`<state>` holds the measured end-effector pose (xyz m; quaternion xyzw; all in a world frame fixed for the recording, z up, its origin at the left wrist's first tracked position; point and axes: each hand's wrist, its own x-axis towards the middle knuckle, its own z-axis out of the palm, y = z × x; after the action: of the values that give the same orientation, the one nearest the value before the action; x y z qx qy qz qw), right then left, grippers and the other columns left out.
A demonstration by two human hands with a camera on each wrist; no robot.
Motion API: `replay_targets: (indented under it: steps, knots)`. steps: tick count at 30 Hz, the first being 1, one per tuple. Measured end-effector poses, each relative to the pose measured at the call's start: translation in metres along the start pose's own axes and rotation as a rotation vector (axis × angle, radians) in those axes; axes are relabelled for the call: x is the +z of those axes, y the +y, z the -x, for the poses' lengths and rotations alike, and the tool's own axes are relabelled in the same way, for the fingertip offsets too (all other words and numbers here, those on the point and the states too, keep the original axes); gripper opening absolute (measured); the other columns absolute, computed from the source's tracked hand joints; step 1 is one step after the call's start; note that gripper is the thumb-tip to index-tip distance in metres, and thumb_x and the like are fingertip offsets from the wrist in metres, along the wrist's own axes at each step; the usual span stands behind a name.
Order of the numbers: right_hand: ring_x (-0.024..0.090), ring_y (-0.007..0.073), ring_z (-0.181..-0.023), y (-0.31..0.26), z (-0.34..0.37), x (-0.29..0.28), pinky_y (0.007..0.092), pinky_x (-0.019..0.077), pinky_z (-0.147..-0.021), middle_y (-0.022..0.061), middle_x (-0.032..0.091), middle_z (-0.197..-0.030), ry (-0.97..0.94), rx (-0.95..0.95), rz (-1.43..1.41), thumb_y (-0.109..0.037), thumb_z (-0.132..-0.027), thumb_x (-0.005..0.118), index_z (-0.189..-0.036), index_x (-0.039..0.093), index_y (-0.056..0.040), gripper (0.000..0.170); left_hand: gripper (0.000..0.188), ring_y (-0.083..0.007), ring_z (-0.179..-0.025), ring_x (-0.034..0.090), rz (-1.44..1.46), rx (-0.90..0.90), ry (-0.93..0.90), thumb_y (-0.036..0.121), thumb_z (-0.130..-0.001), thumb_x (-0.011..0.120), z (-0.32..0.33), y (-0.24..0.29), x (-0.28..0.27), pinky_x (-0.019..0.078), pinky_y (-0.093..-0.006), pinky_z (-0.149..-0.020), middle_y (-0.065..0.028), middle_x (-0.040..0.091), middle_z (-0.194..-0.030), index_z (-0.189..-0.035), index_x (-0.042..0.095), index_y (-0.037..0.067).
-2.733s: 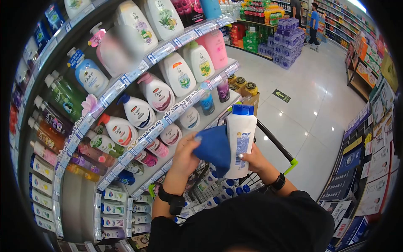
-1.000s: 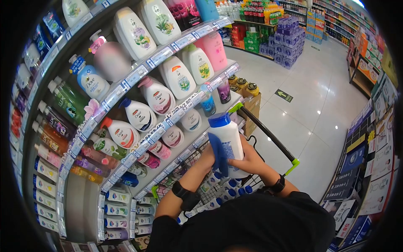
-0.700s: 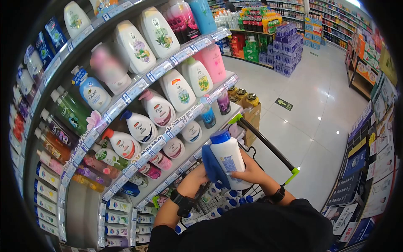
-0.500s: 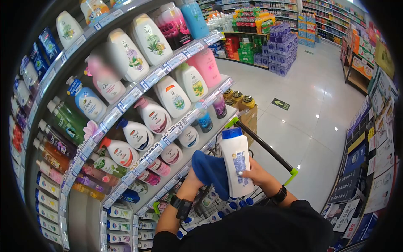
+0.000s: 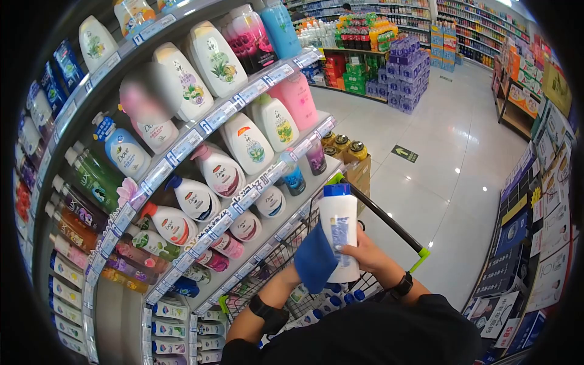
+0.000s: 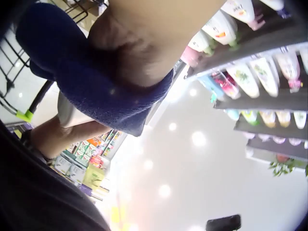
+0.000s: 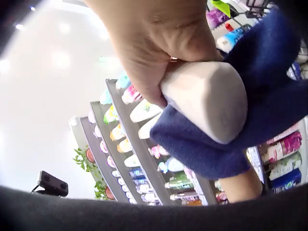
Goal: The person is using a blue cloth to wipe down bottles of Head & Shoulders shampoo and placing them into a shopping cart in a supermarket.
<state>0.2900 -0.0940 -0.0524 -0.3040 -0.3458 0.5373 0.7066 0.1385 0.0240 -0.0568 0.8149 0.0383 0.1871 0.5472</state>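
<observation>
A white bottle with a blue cap (image 5: 342, 228) stands nearly upright over the cart, its printed label facing the head camera. My right hand (image 5: 367, 250) grips it from the right, thumb across the label; the right wrist view shows that hand (image 7: 163, 38) round the bottle (image 7: 207, 96), base toward the camera. My left hand (image 5: 291, 275) holds a dark blue cloth (image 5: 315, 260) against the bottle's left side. In the left wrist view the cloth (image 6: 96, 91) drapes over the left hand (image 6: 139, 43) and covers most of its fingers.
A wire cart with a black handle (image 5: 389, 219) and green ends stands below the hands, holding several blue-capped bottles (image 5: 331, 304). Shelves of bottles (image 5: 219, 170) rise on the left. Cartons (image 5: 359, 173) stand beyond the cart; stacked boxes (image 5: 508, 243) line the right.
The bottle has gone from leaning left to nearly upright. The cloth, spread to the left of the bottle half a second ago, now lies across its lower left side. The view has shifted slightly.
</observation>
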Motion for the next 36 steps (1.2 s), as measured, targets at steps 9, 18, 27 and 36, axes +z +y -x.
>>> replay_targets:
  steps: [9,18,27,36]
  knots:
    - [0.022,0.0329,-0.122,0.031,-0.014,-0.009,0.0413,0.0182,-0.102,0.0192,0.031,-0.125,0.219,-0.256,0.643,-0.014,-0.071,0.06,-0.126,0.033,-0.0022,0.063,0.027,-0.0303,-0.082,0.059,-0.73,0.014,0.301,0.012,-0.074,0.057,-0.022,0.05,0.025,0.0478,-0.0349,-0.073,-0.019,0.058,-0.09,-0.096,0.051,-0.001]
    - [0.02,0.0379,-0.12,-0.002,-0.007,0.01,0.0475,0.0149,-0.1,0.0226,0.026,-0.126,0.158,-0.398,1.084,-0.03,-0.072,0.061,-0.118,0.039,-0.0006,0.059,0.022,-0.0253,-0.076,0.059,-0.341,-0.139,0.226,0.018,-0.076,0.056,-0.01,0.001,0.004,0.0481,-0.0327,-0.065,-0.0149,0.058,-0.082,-0.087,0.054,0.0]
    - [0.027,0.0373,-0.122,-0.035,-0.008,0.026,0.0459,0.0159,-0.098,0.0155,0.04,-0.12,0.136,-0.734,1.217,-0.02,-0.063,0.065,-0.118,0.038,-0.0015,0.064,0.031,-0.0151,-0.088,0.056,0.316,-0.15,0.221,0.012,-0.082,0.053,-0.028,0.01,0.0,0.0476,-0.0285,-0.074,-0.0109,0.057,-0.102,-0.11,0.049,0.0]
    - [0.05,0.0228,-0.104,-0.028,-0.001,0.015,0.0329,0.0387,-0.088,0.0138,0.05,-0.113,0.196,-0.397,0.339,-0.007,-0.073,0.06,-0.12,0.036,0.0002,0.054,0.036,-0.0113,-0.093,0.055,0.638,-0.285,-0.134,0.016,-0.084,0.056,-0.01,-0.01,0.013,0.0468,-0.0262,-0.08,-0.0079,0.055,-0.108,-0.114,0.048,-0.002]
